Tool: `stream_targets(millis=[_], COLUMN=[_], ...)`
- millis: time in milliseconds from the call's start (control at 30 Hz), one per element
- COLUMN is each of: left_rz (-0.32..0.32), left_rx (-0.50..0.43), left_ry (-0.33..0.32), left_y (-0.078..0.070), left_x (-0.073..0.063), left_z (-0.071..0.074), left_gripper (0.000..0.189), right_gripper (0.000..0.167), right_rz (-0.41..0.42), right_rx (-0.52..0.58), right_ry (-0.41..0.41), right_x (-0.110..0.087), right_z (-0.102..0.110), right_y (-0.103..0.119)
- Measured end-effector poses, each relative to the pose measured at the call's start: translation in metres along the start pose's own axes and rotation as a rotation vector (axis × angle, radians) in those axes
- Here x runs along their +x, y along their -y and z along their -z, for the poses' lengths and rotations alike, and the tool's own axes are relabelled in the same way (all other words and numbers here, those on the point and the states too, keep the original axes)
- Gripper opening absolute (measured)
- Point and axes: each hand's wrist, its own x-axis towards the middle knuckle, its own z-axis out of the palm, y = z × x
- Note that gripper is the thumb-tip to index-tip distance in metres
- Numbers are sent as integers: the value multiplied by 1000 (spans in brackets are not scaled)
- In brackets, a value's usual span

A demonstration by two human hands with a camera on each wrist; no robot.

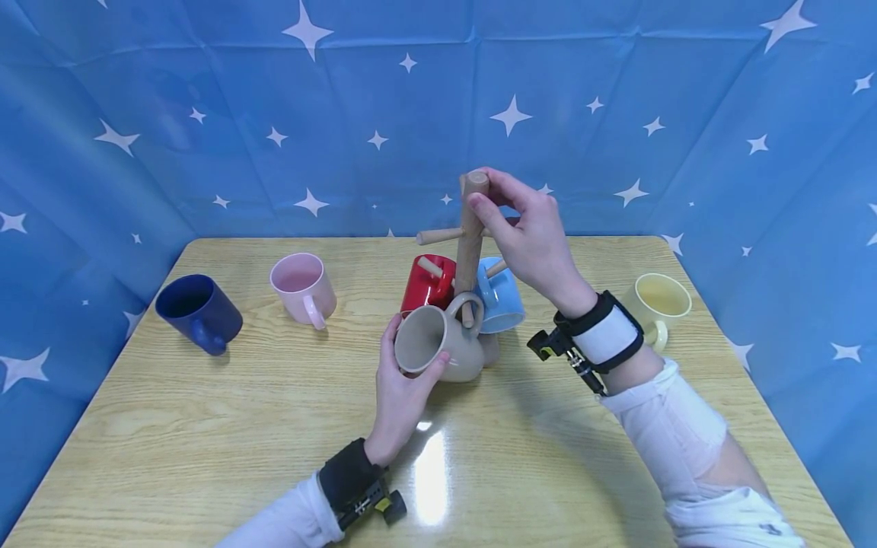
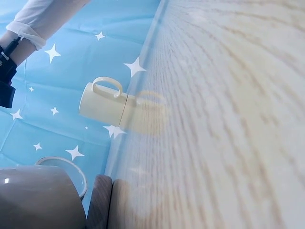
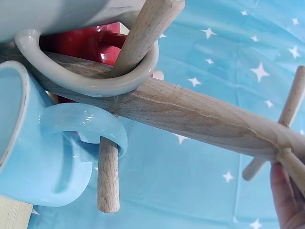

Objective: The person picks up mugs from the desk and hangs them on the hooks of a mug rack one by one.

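In the head view my left hand (image 1: 404, 396) grips a grey-beige mug (image 1: 460, 352) by its body, thumb on the outside. The mug's handle (image 3: 90, 86) loops around a lower peg (image 3: 143, 40) of a wooden mug tree (image 1: 470, 251), as the right wrist view shows. My right hand (image 1: 530, 232) pinches the top of the tree's post between thumb and fingers. A red mug (image 1: 419, 288) and a light blue mug (image 1: 503, 301) hang by their handles on other lower pegs. In the left wrist view, part of the grey-beige mug (image 2: 40, 198) fills the lower left corner.
On the wooden table (image 1: 274, 426) stand a dark blue mug (image 1: 205, 312) and a pink mug (image 1: 304, 293) to the left. A pale yellow mug (image 1: 661, 301) stands at the right, behind my right wrist. An upper peg (image 1: 438, 236) juts leftward. A star-patterned blue curtain (image 1: 342, 99) surrounds the table.
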Motion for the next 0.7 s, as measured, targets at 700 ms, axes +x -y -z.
stream_targets(millis=[700], left_rz=[-25], left_rx=[9], left_ry=[-1], left_y=[-3], left_x=[3], left_z=[3], left_gripper=[87], right_gripper=[37], right_rz=[12], right_rx=[7], right_ry=[-2], right_x=[0], right_z=[0], right_y=[-1])
